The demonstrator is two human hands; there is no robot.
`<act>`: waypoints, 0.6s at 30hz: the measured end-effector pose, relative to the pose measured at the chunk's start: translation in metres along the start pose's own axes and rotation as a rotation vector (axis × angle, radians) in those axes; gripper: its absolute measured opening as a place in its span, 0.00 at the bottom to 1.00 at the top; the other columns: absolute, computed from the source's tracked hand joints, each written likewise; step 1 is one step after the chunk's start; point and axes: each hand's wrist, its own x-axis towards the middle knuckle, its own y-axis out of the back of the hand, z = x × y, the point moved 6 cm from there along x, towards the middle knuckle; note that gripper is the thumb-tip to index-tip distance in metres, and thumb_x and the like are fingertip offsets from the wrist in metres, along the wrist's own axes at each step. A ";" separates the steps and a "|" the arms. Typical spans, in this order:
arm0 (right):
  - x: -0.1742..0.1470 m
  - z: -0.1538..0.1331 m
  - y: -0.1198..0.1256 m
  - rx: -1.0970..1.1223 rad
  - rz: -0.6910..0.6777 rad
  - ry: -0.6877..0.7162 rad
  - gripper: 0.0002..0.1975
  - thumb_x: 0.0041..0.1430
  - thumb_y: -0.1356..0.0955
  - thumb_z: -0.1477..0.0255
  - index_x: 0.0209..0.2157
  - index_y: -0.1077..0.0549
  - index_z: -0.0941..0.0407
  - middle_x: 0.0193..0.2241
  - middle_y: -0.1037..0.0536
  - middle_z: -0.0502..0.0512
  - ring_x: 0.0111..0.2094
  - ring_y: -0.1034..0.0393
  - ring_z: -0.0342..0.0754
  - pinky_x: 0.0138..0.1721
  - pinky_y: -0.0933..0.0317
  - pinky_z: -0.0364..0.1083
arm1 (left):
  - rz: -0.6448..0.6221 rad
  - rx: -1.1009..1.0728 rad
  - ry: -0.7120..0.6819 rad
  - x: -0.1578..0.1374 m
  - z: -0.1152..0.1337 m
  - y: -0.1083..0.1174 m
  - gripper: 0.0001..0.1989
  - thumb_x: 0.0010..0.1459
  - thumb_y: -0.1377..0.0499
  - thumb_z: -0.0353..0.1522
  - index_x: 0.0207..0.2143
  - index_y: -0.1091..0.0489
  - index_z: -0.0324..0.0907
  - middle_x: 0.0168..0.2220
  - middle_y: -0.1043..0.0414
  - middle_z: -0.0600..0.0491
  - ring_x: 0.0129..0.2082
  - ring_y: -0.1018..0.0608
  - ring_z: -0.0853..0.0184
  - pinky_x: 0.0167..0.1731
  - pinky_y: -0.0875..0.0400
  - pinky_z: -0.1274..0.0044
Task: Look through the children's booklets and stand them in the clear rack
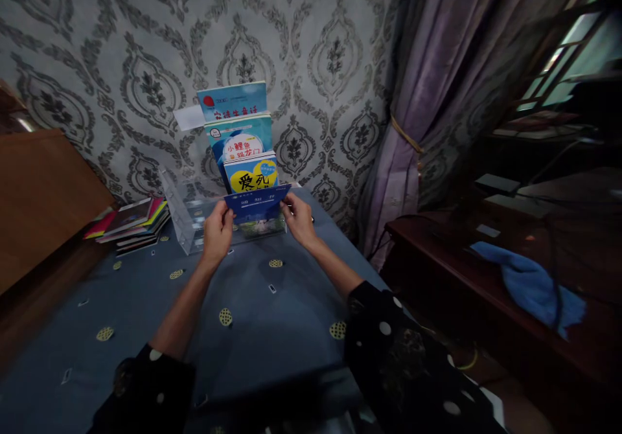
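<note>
Between my two hands is a dark blue booklet [257,205] with white print, held by its side edges at the front of a clear acrylic rack [182,217]. My left hand [218,232] pinches its left edge, and my right hand [298,217] pinches the right edge. Behind it, three books stand in rising steps: a yellow and blue book [251,173], a light blue book [241,138] and, at the back, a teal book [233,99]. The booklet's lower part overlaps the rack's front; whether it rests in a slot I cannot tell.
A pile of thin books [136,223] lies left of the rack on the blue patterned tablecloth [160,317]. Brown wooden furniture [51,194] stands at far left. To the right are a purple curtain [432,97] and a dark red table [451,265] with a blue cloth [532,288].
</note>
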 end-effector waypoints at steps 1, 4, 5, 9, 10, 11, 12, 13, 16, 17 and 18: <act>0.003 0.002 -0.002 0.004 0.012 0.012 0.09 0.62 0.39 0.67 0.33 0.30 0.54 0.30 0.26 0.53 0.32 0.33 0.49 0.35 0.40 0.46 | 0.014 -0.015 -0.008 0.003 -0.003 -0.002 0.14 0.67 0.49 0.36 0.47 0.30 0.40 0.38 0.24 0.50 0.38 0.21 0.64 0.42 0.22 0.71; 0.005 0.010 -0.007 0.013 0.016 0.027 0.09 0.62 0.39 0.67 0.33 0.31 0.54 0.30 0.27 0.54 0.33 0.33 0.50 0.35 0.39 0.47 | 0.034 -0.069 -0.008 0.007 -0.013 -0.007 0.14 0.67 0.50 0.36 0.48 0.30 0.40 0.41 0.24 0.48 0.39 0.21 0.64 0.42 0.22 0.71; 0.005 0.013 -0.009 0.013 0.014 0.026 0.08 0.62 0.39 0.68 0.34 0.31 0.54 0.30 0.27 0.54 0.34 0.32 0.50 0.36 0.39 0.47 | 0.040 -0.076 -0.001 0.008 -0.016 -0.009 0.14 0.67 0.50 0.36 0.49 0.30 0.40 0.42 0.24 0.48 0.39 0.21 0.64 0.42 0.22 0.71; 0.002 0.028 -0.015 0.003 0.006 0.015 0.08 0.62 0.39 0.68 0.33 0.31 0.54 0.31 0.26 0.54 0.34 0.32 0.50 0.37 0.38 0.47 | 0.044 -0.080 0.022 0.008 -0.028 -0.014 0.14 0.67 0.49 0.37 0.48 0.30 0.40 0.40 0.24 0.49 0.38 0.21 0.64 0.42 0.23 0.71; 0.001 0.031 -0.016 0.000 0.004 0.011 0.08 0.62 0.40 0.68 0.34 0.30 0.54 0.31 0.26 0.54 0.33 0.32 0.50 0.37 0.38 0.47 | 0.037 -0.078 0.027 0.007 -0.032 -0.016 0.14 0.67 0.49 0.37 0.47 0.30 0.40 0.39 0.24 0.49 0.38 0.22 0.64 0.42 0.23 0.71; 0.000 0.034 -0.016 -0.004 0.000 0.008 0.09 0.62 0.40 0.68 0.34 0.30 0.54 0.31 0.26 0.54 0.34 0.32 0.50 0.37 0.38 0.47 | 0.030 -0.073 0.033 0.006 -0.035 -0.018 0.13 0.67 0.49 0.36 0.47 0.30 0.41 0.38 0.25 0.50 0.37 0.22 0.65 0.42 0.23 0.71; 0.000 0.037 -0.016 -0.009 -0.005 0.005 0.09 0.62 0.40 0.68 0.35 0.29 0.54 0.32 0.26 0.54 0.34 0.32 0.51 0.37 0.38 0.47 | 0.024 -0.061 0.039 0.005 -0.038 -0.020 0.13 0.67 0.50 0.36 0.46 0.30 0.41 0.36 0.26 0.51 0.36 0.22 0.65 0.41 0.23 0.72; -0.001 0.040 -0.016 -0.015 -0.013 0.001 0.10 0.63 0.40 0.68 0.36 0.29 0.54 0.32 0.25 0.55 0.35 0.32 0.51 0.37 0.37 0.47 | 0.019 -0.039 0.044 0.003 -0.041 -0.022 0.12 0.67 0.50 0.36 0.45 0.30 0.41 0.35 0.26 0.51 0.35 0.23 0.65 0.41 0.24 0.72; -0.003 0.047 -0.015 -0.042 -0.039 -0.019 0.10 0.63 0.40 0.69 0.38 0.28 0.54 0.34 0.25 0.56 0.36 0.31 0.51 0.39 0.36 0.48 | 0.033 0.106 0.044 -0.003 -0.047 -0.025 0.10 0.67 0.50 0.35 0.42 0.31 0.42 0.32 0.28 0.52 0.33 0.23 0.65 0.39 0.26 0.73; -0.004 0.049 -0.015 -0.059 -0.043 -0.027 0.10 0.63 0.40 0.70 0.38 0.27 0.54 0.34 0.24 0.56 0.37 0.31 0.52 0.39 0.36 0.48 | 0.037 0.168 0.037 -0.004 -0.047 -0.025 0.09 0.66 0.49 0.34 0.40 0.31 0.42 0.32 0.28 0.53 0.33 0.24 0.65 0.38 0.28 0.73; -0.005 0.051 -0.015 -0.083 -0.045 -0.033 0.10 0.63 0.39 0.71 0.38 0.27 0.54 0.35 0.24 0.57 0.38 0.31 0.52 0.40 0.36 0.49 | 0.039 0.227 0.027 -0.006 -0.048 -0.025 0.08 0.66 0.49 0.34 0.38 0.32 0.43 0.31 0.28 0.53 0.33 0.24 0.65 0.38 0.29 0.74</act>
